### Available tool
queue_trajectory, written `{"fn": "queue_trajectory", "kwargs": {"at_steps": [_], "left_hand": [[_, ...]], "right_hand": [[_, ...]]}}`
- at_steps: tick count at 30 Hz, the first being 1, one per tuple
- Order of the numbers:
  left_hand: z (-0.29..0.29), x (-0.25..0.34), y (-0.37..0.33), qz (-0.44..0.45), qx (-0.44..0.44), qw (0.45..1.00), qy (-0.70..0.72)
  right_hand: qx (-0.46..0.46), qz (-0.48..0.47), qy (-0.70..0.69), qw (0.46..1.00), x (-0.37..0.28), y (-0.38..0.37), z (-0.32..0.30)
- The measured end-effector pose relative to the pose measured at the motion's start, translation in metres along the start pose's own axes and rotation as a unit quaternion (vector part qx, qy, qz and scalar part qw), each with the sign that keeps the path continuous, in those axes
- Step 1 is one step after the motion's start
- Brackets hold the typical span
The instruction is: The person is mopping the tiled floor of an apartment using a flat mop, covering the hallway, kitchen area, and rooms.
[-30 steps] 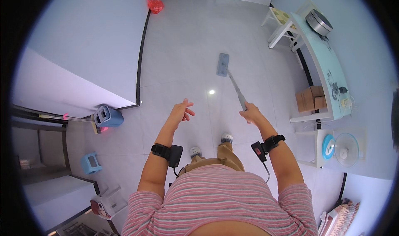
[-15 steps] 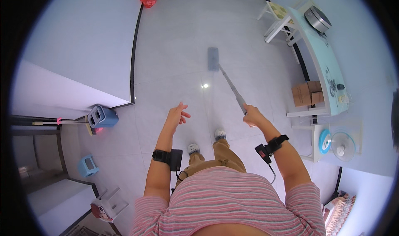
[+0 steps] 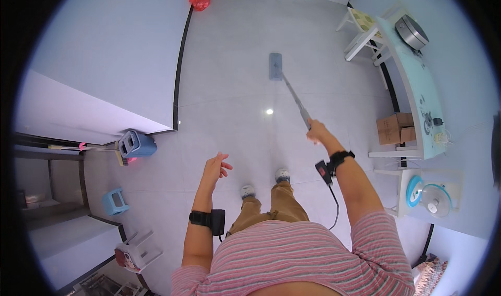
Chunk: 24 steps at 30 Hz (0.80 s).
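Gray flr [image 3: 229, 51] | mop hd [image 3: 275, 67] well off skirting [image 3: 176, 111] | R grip [image 3: 316, 132] clasps handle [image 3: 297, 99] | L grip [image 3: 214, 169] loose

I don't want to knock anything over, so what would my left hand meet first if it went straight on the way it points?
Your left hand looks free to travel out over the floor; the mop head lies farther ahead and to the right, though depth is unclear.

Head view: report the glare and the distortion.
In the head view, a small bright glare spot sits on the floor, between mop head and shoes; also there, the table's long edge bows, and black fills the corners.
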State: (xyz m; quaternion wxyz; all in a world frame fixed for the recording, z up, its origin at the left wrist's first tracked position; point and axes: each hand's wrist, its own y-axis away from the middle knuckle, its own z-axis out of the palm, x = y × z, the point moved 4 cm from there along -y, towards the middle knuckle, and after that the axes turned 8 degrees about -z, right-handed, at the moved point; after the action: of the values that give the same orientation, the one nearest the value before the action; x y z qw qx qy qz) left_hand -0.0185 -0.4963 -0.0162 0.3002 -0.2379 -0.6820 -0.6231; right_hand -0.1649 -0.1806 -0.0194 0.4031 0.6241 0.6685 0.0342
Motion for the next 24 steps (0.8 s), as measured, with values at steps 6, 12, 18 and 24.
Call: {"fn": "queue_trajectory", "kwargs": {"at_steps": [6,12,18,24], "left_hand": [[0.045,0.036,-0.020,0.048,-0.095,0.994,-0.038],[0.055,0.043,-0.023,0.055,-0.094,0.993,-0.052],[0.030,0.026,-0.019,0.031,-0.040,0.998,-0.029],[0.000,-0.016,-0.001,-0.008,0.045,0.999,0.025]], "right_hand": [[-0.025,-0.009,0.002,1.000,0.012,0.095,0.013],[-0.045,0.012,0.019,0.999,0.005,0.136,-0.004],[-0.042,-0.010,0.032,0.999,-0.011,0.078,-0.030],[-0.030,-0.059,0.074,0.995,-0.042,-0.029,-0.036]]}}
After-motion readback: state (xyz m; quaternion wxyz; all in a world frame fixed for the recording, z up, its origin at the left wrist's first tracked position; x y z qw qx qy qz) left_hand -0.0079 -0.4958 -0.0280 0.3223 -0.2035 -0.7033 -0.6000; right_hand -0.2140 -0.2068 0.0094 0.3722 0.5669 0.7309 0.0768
